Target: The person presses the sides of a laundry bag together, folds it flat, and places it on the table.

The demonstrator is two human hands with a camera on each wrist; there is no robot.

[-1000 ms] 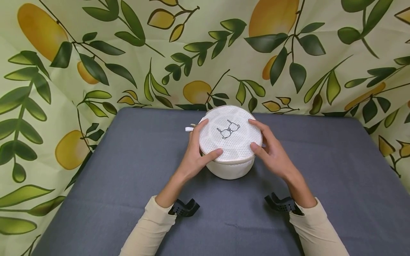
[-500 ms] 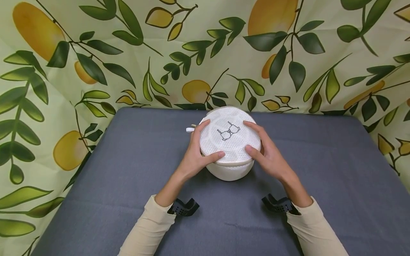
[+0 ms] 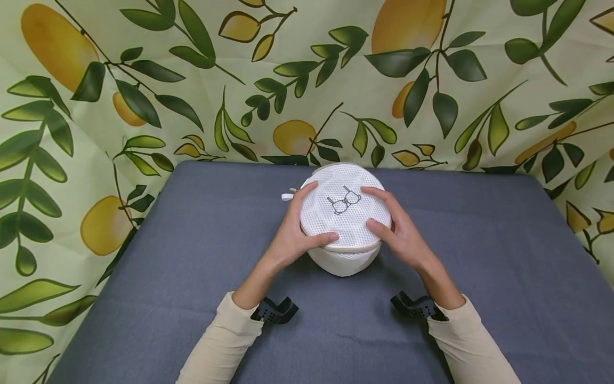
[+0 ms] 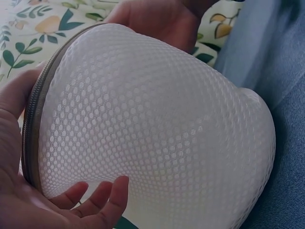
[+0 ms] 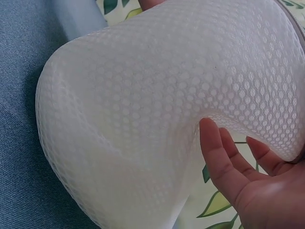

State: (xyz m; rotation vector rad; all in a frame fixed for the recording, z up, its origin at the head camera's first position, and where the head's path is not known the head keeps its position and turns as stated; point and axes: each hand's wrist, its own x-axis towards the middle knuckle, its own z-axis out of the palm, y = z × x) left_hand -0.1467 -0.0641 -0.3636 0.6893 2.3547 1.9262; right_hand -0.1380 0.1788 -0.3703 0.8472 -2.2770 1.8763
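A round white mesh laundry bag (image 3: pixel 352 221) with a dark glasses-like outline (image 3: pixel 344 201) on its lid stands on the table, held between both hands. My left hand (image 3: pixel 293 229) grips its left side, thumb over the near rim. On the opposite side my right hand (image 3: pixel 400 232) holds it, thumb and index finger lying on the lid. A closed zipper (image 4: pixel 32 114) runs along the rim in the left wrist view. There, the left fingers curl against the mesh wall. Fingertips of the right hand (image 5: pixel 252 181) push a dent into the mesh wall (image 5: pixel 143 86).
Blue-grey cloth covers the table (image 3: pixel 216 229). Behind it hangs a fabric backdrop (image 3: pixel 192 80) printed with fruit and leaves. A short white tab (image 3: pixel 287 197) sticks out at the bag's left. Each wrist carries a black mount (image 3: pixel 275 311).
The bag has shifted slightly towards me, and its lower wall looks less evenly round. My right hand has moved left, its thumb and index finger further over the lid.
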